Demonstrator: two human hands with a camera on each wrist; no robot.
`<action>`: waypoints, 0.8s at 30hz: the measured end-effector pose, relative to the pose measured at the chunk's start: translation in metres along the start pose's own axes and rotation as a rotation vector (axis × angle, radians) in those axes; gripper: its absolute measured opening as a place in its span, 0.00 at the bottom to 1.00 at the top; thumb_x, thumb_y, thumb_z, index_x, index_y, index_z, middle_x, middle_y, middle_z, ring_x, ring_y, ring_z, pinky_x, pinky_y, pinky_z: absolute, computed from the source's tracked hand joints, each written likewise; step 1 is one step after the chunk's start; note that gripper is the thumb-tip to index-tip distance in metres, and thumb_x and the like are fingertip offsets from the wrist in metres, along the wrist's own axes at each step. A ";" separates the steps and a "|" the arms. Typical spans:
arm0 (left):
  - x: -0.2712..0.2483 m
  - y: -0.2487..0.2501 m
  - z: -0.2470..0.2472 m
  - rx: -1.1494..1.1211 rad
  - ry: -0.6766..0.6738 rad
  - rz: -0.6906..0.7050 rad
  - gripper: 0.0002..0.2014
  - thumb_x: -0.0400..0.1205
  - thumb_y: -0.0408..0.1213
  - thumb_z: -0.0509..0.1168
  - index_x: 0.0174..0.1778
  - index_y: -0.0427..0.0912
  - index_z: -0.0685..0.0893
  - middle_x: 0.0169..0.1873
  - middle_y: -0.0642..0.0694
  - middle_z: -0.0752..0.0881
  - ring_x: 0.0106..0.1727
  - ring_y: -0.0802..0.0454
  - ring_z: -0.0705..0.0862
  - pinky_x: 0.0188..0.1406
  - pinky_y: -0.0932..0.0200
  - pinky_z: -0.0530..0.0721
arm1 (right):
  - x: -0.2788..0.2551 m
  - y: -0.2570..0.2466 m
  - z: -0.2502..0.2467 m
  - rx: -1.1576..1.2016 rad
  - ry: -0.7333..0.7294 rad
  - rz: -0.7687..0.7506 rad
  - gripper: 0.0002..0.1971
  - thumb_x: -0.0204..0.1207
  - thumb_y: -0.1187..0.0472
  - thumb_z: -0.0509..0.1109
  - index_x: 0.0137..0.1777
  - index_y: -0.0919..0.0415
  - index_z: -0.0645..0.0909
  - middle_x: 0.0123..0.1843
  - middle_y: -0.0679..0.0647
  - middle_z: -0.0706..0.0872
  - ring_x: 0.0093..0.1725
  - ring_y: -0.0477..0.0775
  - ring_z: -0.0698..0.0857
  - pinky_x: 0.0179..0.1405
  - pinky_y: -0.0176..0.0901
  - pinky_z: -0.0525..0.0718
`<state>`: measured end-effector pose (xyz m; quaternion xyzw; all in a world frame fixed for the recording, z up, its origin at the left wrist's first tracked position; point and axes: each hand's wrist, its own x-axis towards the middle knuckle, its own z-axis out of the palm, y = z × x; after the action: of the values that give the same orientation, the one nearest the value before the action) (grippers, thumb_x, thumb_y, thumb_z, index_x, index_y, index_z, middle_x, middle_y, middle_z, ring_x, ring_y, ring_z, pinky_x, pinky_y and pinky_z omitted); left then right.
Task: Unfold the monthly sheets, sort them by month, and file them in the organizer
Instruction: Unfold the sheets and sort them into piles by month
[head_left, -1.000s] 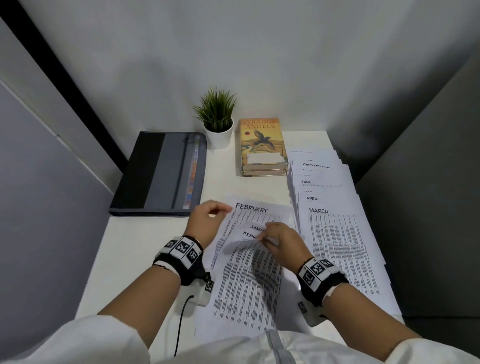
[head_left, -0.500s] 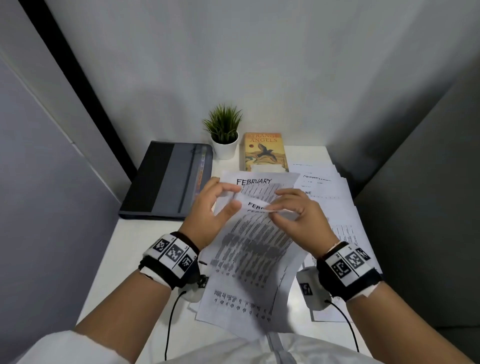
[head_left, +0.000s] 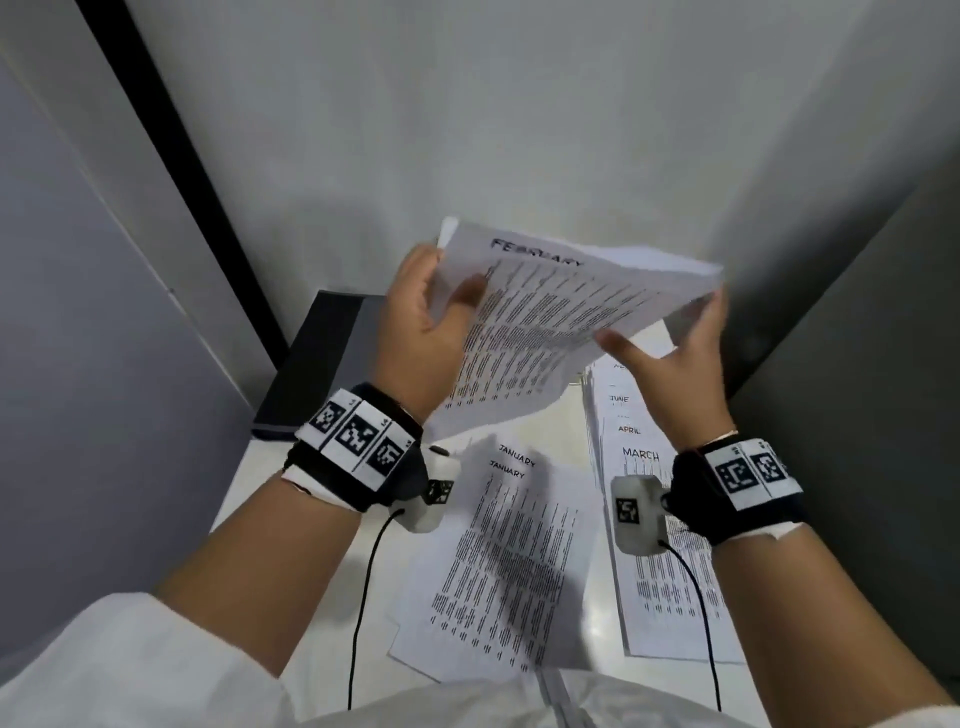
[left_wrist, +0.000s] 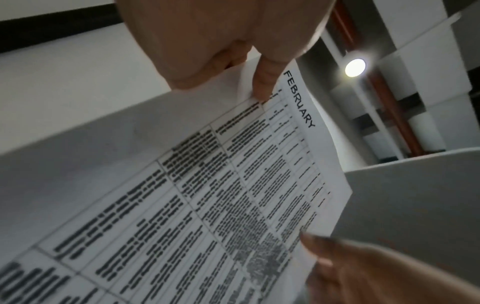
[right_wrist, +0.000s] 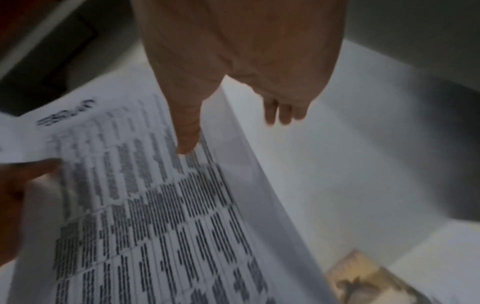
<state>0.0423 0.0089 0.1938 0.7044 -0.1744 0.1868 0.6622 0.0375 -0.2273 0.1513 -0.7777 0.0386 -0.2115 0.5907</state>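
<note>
"FEBRUARY" on held sheet (left_wrist: 259, 185)

Light is dim and even; a round ceiling lamp (left_wrist: 355, 67) glares, and both wrist views are motion-blurred.

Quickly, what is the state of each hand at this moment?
Left hand: pinches the left edge of the February sheets, thumb on top.
Right hand: holds the right edge of the same sheets, thumb on the printed face.
</note>
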 end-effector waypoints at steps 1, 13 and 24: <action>0.002 0.002 0.001 -0.094 0.017 -0.016 0.04 0.84 0.39 0.64 0.53 0.46 0.79 0.51 0.43 0.87 0.53 0.47 0.88 0.47 0.55 0.88 | 0.001 0.003 0.000 0.120 -0.057 0.062 0.54 0.62 0.51 0.85 0.81 0.50 0.52 0.77 0.50 0.72 0.75 0.43 0.73 0.77 0.54 0.69; -0.070 -0.063 0.024 0.040 0.105 0.037 0.26 0.84 0.29 0.58 0.64 0.66 0.59 0.67 0.51 0.74 0.63 0.61 0.81 0.58 0.65 0.83 | -0.055 0.062 0.015 0.310 0.015 0.201 0.10 0.68 0.57 0.81 0.49 0.49 0.89 0.49 0.46 0.92 0.47 0.46 0.90 0.42 0.37 0.88; -0.131 -0.162 0.030 0.221 -0.043 -0.446 0.05 0.89 0.42 0.51 0.60 0.52 0.65 0.40 0.60 0.77 0.35 0.71 0.78 0.40 0.68 0.77 | -0.098 0.149 0.030 0.080 -0.070 0.571 0.07 0.78 0.56 0.70 0.40 0.57 0.82 0.40 0.54 0.87 0.43 0.57 0.85 0.42 0.51 0.84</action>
<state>0.0092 -0.0114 -0.0128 0.7972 -0.0072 0.0391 0.6024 -0.0123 -0.2140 -0.0223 -0.7182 0.2271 -0.0109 0.6577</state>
